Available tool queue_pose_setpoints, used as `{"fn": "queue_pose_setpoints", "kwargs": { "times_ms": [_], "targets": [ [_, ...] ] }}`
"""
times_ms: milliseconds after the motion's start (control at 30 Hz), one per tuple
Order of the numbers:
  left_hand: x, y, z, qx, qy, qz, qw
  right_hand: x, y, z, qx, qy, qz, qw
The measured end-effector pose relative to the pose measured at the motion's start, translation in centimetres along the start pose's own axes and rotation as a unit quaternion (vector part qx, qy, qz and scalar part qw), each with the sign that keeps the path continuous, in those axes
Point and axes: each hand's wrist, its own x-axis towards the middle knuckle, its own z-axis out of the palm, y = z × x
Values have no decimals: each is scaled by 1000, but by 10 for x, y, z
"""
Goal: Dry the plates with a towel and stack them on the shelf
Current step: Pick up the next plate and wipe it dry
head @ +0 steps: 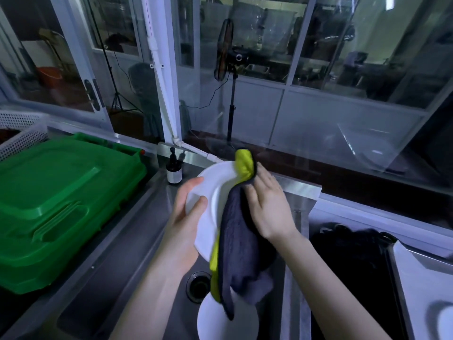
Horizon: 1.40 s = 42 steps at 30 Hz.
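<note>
Green plastic fills the left side: a large ribbed green plastic lid [61, 204] lies beside the stainless steel sink basin [117, 290]. At the back rim of the sink stands a small dark pump bottle with a white label [174, 169], upright.

Over the basin the left hand [183, 217] grips a round white ceramic plate [215, 185] by its left edge. The thumb lies across the face and the fingers curl behind the rim, so the plate is held tilted up, nearly on edge. A dark grey towel with a yellow-green underside [242, 241] is draped over the plate's right half. Its yellow corner is folded over the top rim and its tail hangs down.

Below that tail a second round white plate [210, 325] lies in the basin near the drain.

The right hand [269, 204] lies flat on the towel, fingers stretched out, pressing the cloth against the plate. Further right, a heap of something black [350, 261] sits in the next compartment, too dark to make out.
</note>
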Motion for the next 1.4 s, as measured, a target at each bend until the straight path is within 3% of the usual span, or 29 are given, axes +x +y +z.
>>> {"fn": "queue_pose_setpoints", "kwargs": {
  "times_ms": [100,267,333,467,600,667,733,933,1067,1133,1233,1333,1400],
  "targets": [
    [2,6,-7,5,-15,-3,1000,-4,1,-3,64,11,38,997],
    [2,0,1,29,-30,7,999,-13,-20,11,-42,-58,-108,992],
    [1,-4,2,4,-22,1,1000,-8,-19,8,-56,-76,-128,987],
    [7,-6,-3,-23,22,-24,999,1,0,1,-55,-49,-61,995],
    [15,-7,-12,-88,71,-33,993,-26,20,-2,106,-12,76,991],
    [18,-8,-17,-143,86,-16,986,-53,19,3,154,10,81,985],
    [21,-8,-17,-170,90,0,981,-78,11,13,153,18,39,987],
    [25,-8,1,-159,135,-18,978,-90,-29,38,6,-14,-101,995],
    [26,-9,6,-131,175,-51,974,-79,-37,40,-98,-51,-193,975],
    [28,-8,4,-175,168,-55,969,-79,-27,38,-125,-48,-221,966],
    [25,-8,-4,-206,146,-30,967,-88,-4,35,-77,-8,-173,982],
    [21,-8,-14,-187,114,-25,975,-80,12,24,61,19,-41,997],
    [18,-9,-16,-176,85,-32,980,-62,12,14,151,14,35,988]
  ]
}}
